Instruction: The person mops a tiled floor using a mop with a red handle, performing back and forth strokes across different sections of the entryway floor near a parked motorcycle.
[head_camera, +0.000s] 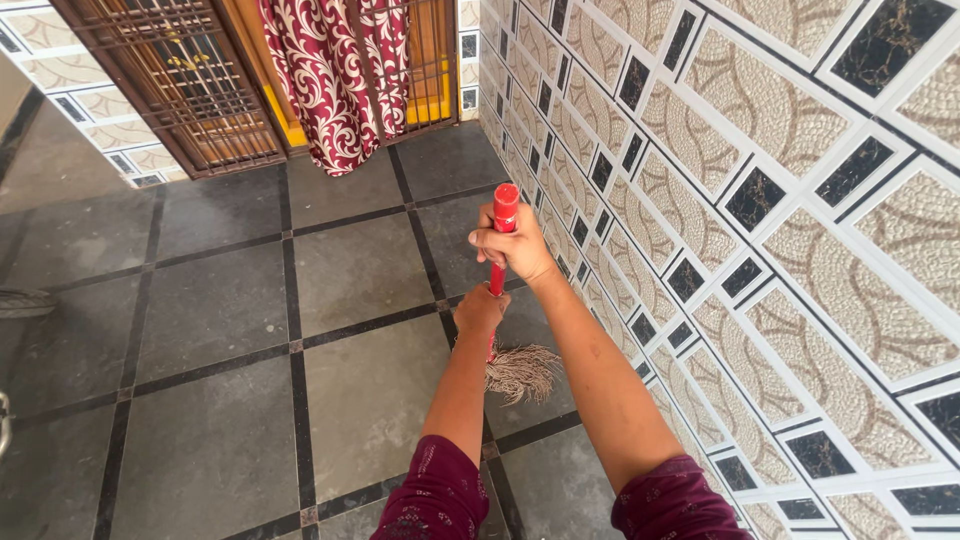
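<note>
I have both hands clamped on the red mop (502, 240): right hand (512, 245) near its top, left hand (480, 310) lower. Its stringy head (522, 372) rests on the dark floor (230, 400) beside the tiled wall (760, 200).

Mop handle (502, 232) middle hidden inside hands; sleeves cut off below.
</note>
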